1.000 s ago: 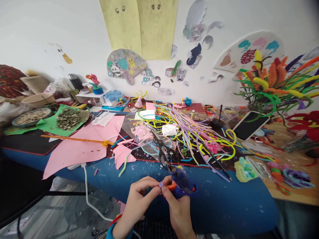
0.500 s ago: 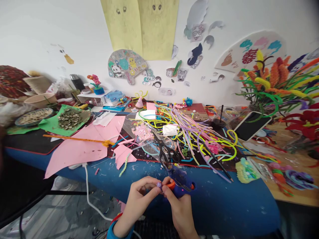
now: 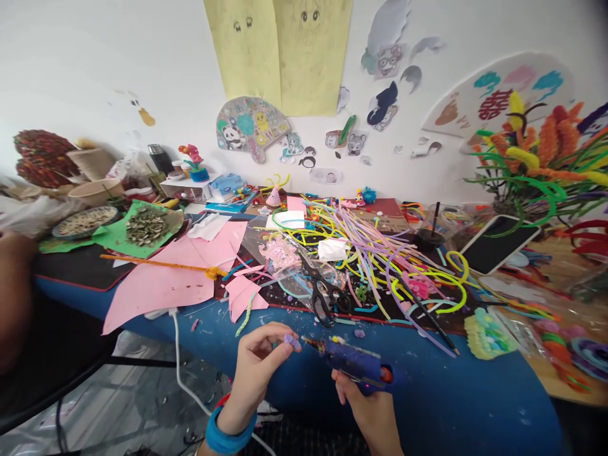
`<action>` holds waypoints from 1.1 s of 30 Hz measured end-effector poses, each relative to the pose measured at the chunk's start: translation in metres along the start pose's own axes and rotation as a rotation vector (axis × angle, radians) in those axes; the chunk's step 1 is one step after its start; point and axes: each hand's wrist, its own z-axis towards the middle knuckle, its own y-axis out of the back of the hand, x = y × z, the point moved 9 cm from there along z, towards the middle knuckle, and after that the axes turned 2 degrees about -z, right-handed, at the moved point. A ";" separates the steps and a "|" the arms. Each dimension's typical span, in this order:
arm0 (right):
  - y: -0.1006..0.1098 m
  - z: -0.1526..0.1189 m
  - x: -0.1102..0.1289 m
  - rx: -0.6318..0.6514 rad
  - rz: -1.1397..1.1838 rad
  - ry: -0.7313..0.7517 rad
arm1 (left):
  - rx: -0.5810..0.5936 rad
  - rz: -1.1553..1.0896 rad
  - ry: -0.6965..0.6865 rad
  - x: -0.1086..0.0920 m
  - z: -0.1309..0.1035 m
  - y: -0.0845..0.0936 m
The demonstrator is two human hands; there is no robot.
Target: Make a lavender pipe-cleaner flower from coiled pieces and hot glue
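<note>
My left hand (image 3: 259, 358) pinches a small purple fluffy piece (image 3: 292, 342) between thumb and fingertips. My right hand (image 3: 363, 402) is wrapped round the handle of a blue hot glue gun (image 3: 356, 364). The gun's nozzle points left, a short gap from the purple piece. Another small purple bit (image 3: 360, 333) lies on the blue table cover just beyond the gun. Black scissors (image 3: 327, 297) rest beyond my hands, beside a pale green twisted strip (image 3: 246, 315) on pink paper.
Colourful pipe cleaners (image 3: 370, 253) are heaped mid-table. Pink sheets (image 3: 161, 291) lie left, a phone (image 3: 494, 244) and a pale yellow-green piece (image 3: 489, 334) right. Another person's arm (image 3: 14, 297) shows at the left edge. A white cable (image 3: 179, 354) hangs down in front.
My hands have moved apart. My right hand has left the purple piece and now holds the glue gun with its nozzle turned left towards it. The view has shifted slightly left.
</note>
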 end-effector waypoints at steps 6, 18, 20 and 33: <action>-0.001 -0.003 0.002 0.019 -0.102 0.009 | 0.054 -0.032 -0.003 0.001 -0.003 -0.001; -0.006 -0.002 0.007 0.077 -0.195 0.083 | 0.076 0.046 -0.134 -0.009 0.000 0.002; -0.006 -0.001 0.007 0.082 -0.222 0.086 | 0.089 0.037 -0.131 -0.008 0.000 0.002; -0.012 0.001 0.015 0.113 -0.223 0.073 | 0.089 0.022 -0.132 -0.012 0.001 0.002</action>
